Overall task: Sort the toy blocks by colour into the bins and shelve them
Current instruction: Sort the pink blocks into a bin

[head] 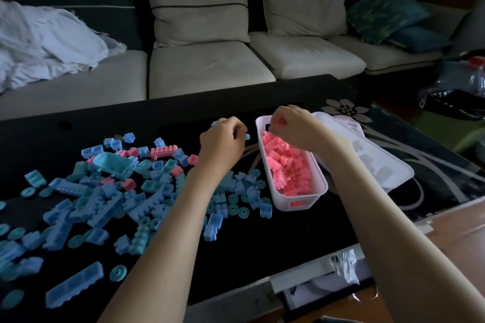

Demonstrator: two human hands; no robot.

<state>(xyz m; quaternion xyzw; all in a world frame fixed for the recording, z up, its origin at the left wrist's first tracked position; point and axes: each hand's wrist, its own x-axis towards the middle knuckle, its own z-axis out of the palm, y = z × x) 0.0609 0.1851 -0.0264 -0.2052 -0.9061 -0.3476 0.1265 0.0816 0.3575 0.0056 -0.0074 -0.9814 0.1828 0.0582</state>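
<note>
Head view: we note a pink block (282,121) pinched in the right grip (290,126), above the far end of the white bin (296,204), which is heaped with pink. Left grip (223,143) curls round a small blue piece (247,136) over the tabletop (262,249). Risks: a drop bouncing off the heap, blue straying into the bin, and pink stragglers (162,151) missed in the blue pile (102,207).

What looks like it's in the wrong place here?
Several pink plastic blocks lie mixed into the blue and teal block pile on the black table, outside the white plastic bin holding the other pinks.
</note>
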